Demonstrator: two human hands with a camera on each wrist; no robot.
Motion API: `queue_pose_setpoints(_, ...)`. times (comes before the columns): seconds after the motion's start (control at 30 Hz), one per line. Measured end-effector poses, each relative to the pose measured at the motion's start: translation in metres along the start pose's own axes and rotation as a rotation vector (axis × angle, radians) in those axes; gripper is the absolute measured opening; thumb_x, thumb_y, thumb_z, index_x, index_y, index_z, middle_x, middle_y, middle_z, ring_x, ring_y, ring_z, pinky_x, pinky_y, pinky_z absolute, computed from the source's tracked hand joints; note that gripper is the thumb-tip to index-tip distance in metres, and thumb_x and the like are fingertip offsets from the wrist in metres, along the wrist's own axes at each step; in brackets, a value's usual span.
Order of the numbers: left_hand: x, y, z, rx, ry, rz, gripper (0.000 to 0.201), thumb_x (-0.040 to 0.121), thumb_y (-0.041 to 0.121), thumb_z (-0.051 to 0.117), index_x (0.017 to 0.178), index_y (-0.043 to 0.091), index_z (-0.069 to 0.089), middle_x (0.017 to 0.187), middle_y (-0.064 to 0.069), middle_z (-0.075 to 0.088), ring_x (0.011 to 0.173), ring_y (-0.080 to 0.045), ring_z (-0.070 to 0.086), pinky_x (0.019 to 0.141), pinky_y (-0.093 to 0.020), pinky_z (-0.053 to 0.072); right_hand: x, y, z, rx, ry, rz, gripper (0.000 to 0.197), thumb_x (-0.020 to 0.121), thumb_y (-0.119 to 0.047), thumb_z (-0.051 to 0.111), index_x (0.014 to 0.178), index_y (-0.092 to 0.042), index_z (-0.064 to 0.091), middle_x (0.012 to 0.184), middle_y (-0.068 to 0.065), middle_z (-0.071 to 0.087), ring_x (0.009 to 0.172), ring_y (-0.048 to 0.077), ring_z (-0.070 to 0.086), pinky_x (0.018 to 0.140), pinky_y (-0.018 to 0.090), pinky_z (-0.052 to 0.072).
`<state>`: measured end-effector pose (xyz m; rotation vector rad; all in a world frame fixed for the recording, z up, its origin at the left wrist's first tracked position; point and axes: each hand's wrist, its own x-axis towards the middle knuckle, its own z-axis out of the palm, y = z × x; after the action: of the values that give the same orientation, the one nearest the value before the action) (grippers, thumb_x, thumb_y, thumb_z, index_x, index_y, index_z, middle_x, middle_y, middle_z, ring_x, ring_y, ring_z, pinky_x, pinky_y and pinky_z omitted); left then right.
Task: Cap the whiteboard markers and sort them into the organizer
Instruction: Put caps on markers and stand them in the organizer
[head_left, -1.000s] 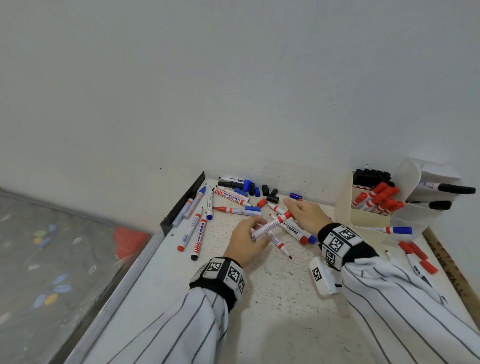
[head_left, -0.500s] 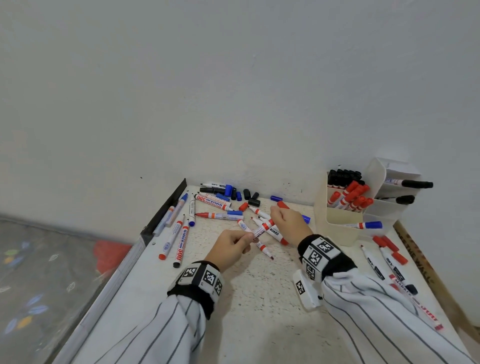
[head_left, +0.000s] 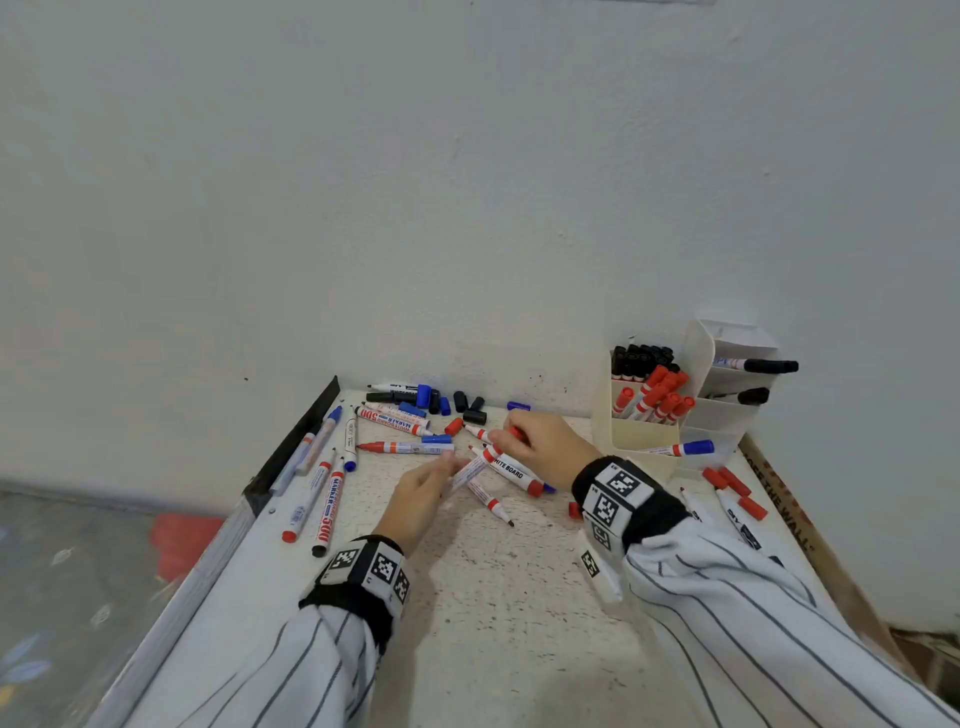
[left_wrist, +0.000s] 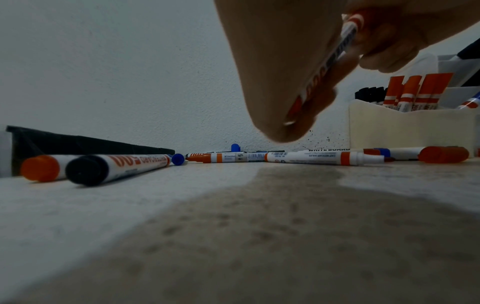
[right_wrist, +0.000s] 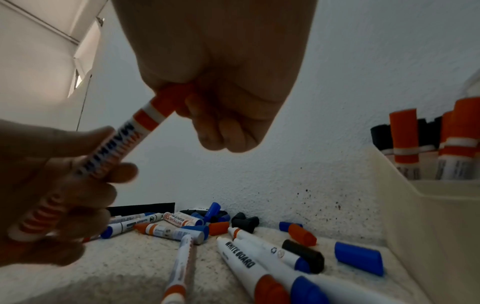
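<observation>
A red whiteboard marker (head_left: 474, 466) with a white barrel hangs just above the table between both hands. My left hand (head_left: 449, 467) grips its barrel (right_wrist: 114, 148). My right hand (head_left: 506, 436) curls round the red cap (right_wrist: 171, 98) on its upper end. In the left wrist view the marker (left_wrist: 327, 61) runs along my left palm. The cream organizer (head_left: 644, 434) stands to the right of the hands, with capped black and red markers upright in it and a blue one lying in front.
Several loose markers and red, blue and black caps (head_left: 470, 408) lie against the back wall and along the table's left edge (head_left: 291, 452). More red and black markers (head_left: 737, 493) lie right of the organizer. A white "WHITE BOARD" marker (head_left: 511, 470) lies under the hands.
Both hands stay joined on the red marker at about the same spot on the table. The head view has swung right, so everything sits further left in the frame.
</observation>
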<state>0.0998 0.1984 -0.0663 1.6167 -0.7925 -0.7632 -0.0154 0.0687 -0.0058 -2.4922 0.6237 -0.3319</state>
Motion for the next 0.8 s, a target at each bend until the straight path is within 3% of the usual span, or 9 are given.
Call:
queue_pose_setpoints(0.03, 0.003, -0.004, -0.002, 0.094, 0.104, 0.033, 0.032, 0.099, 0.033, 0.036, 0.11, 0.019, 0.062, 0.105, 0.003, 0.059, 0.098, -0.009, 0.053, 0.087, -0.026, 0.04, 0.0, 0.001, -0.005, 0.018, 0.027, 0.011, 0.025, 0.093, -0.036, 0.047, 0.077, -0.018, 0.048, 0.066, -0.004, 0.046, 0.059, 0.011, 0.04, 0.054, 0.02, 0.032)
queue_pose_setpoints(0.1, 0.008, -0.013, -0.01, 0.495, 0.36, 0.032, 0.03, 0.096, 0.03, 0.043, 0.121, 0.023, 0.058, 0.127, -0.001, 0.051, 0.121, -0.018, 0.044, 0.104, -0.041, 0.033, -0.001, 0.004, -0.022, 0.111, 0.132, 0.057, 0.018, 0.093, -0.032, 0.05, 0.089, -0.015, 0.052, 0.077, -0.002, 0.057, 0.064, 0.012, 0.05, 0.058, 0.018, 0.04)
queue_pose_setpoints(0.13, 0.01, -0.017, -0.013, 0.697, 0.431, -0.04, 0.034, 0.094, 0.028, 0.045, 0.127, 0.025, 0.053, 0.136, -0.004, 0.044, 0.127, -0.022, 0.038, 0.108, -0.045, 0.028, -0.002, 0.006, -0.032, 0.156, 0.2, 0.082, 0.017, 0.092, -0.029, 0.051, 0.096, -0.013, 0.053, 0.085, 0.001, 0.061, 0.07, 0.014, 0.057, 0.063, 0.021, 0.046)
queue_pose_setpoints(0.2, 0.01, -0.019, -0.017, 0.905, 0.435, -0.301, 0.048, 0.092, 0.028, 0.044, 0.139, 0.023, 0.035, 0.147, -0.013, 0.026, 0.136, -0.03, 0.025, 0.111, -0.047, 0.022, -0.002, 0.013, -0.055, 0.178, 0.346, 0.127, 0.021, 0.093, -0.023, 0.05, 0.106, -0.007, 0.054, 0.094, 0.003, 0.061, 0.081, 0.017, 0.062, 0.075, 0.027, 0.053)
queue_pose_setpoints(0.27, 0.01, -0.019, -0.017, 0.959, 0.389, -0.491, 0.059, 0.091, 0.031, 0.042, 0.144, 0.019, 0.021, 0.151, -0.02, 0.012, 0.139, -0.036, 0.014, 0.113, -0.047, 0.017, -0.004, 0.024, -0.078, 0.164, 0.47, 0.173, 0.024, 0.094, -0.021, 0.049, 0.112, -0.006, 0.053, 0.097, 0.006, 0.062, 0.086, 0.019, 0.063, 0.08, 0.031, 0.053)
queue_pose_setpoints(0.37, 0.011, -0.021, -0.016, 0.972, 0.36, -0.578, 0.06, 0.09, 0.034, 0.042, 0.143, 0.017, 0.018, 0.152, -0.021, 0.01, 0.139, -0.036, 0.013, 0.112, -0.048, 0.018, -0.009, 0.04, -0.104, 0.119, 0.565, 0.259, 0.024, 0.096, -0.022, 0.044, 0.114, -0.007, 0.051, 0.1, 0.006, 0.059, 0.085, 0.017, 0.058, 0.075, 0.027, 0.047)
queue_pose_setpoints(0.47, 0.011, -0.021, -0.014, 0.991, 0.381, -0.535, 0.055, 0.09, 0.028, 0.045, 0.139, 0.015, 0.024, 0.148, -0.019, 0.018, 0.135, -0.033, 0.022, 0.108, -0.044, 0.026, -0.014, 0.053, -0.119, 0.029, 0.631, 0.329, 0.025, 0.097, -0.021, 0.042, 0.114, -0.005, 0.051, 0.099, 0.007, 0.054, 0.085, 0.017, 0.05, 0.075, 0.026, 0.039)
queue_pose_setpoints(0.63, 0.009, -0.021, -0.011, 0.978, 0.439, -0.521, 0.051, 0.09, 0.023, 0.049, 0.136, 0.011, 0.029, 0.139, -0.018, 0.029, 0.126, -0.03, 0.033, 0.102, -0.038, 0.034, -0.015, 0.067, -0.122, 0.036, 0.69, 0.374, 0.023, 0.097, -0.02, 0.042, 0.114, -0.006, 0.051, 0.104, 0.016, 0.061, 0.089, 0.026, 0.059, 0.081, 0.035, 0.049)
queue_pose_setpoints(0.8, 0.011, -0.024, -0.017, 1.045, 0.401, -0.478, 0.04, 0.092, 0.022, 0.044, 0.13, 0.016, 0.034, 0.133, -0.012, 0.04, 0.124, -0.027, 0.036, 0.1, -0.04, 0.034, -0.012, 0.068, -0.113, -0.03, 0.621, 0.357, 0.025, 0.096, -0.017, 0.044, 0.115, -0.004, 0.054, 0.11, 0.013, 0.056, 0.092, 0.019, 0.053, 0.079, 0.025, 0.041)
